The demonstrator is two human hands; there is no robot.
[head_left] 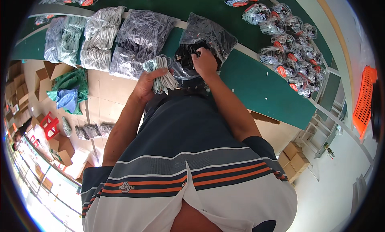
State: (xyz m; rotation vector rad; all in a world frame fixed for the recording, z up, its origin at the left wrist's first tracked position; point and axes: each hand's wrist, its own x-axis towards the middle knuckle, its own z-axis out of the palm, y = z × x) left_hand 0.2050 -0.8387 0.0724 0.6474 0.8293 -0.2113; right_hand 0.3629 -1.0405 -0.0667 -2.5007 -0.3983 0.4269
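My left hand [147, 84] is closed around a bunch of coiled cables [161, 67], white, grey and pale green, held just off the table's near edge. To its right, my right hand [205, 63] reaches into the mouth of a clear plastic bag [210, 33]. Its curled fingers close on black cables [185, 55] in the bag's opening; how many they grip is hidden. Beside my left hand lies a clear bag of grey cables [146, 31]. Further left sit bundles of white cables [102, 27] and a bag of pale cables [71, 37].
Many coiled cable packs with orange labels [286, 47] cover the right of the green table [264, 87]. An orange basket [365, 99] is at the far right. Cardboard boxes [294, 160], a red stool [49, 126] and a green sack [78, 85] are on the floor.
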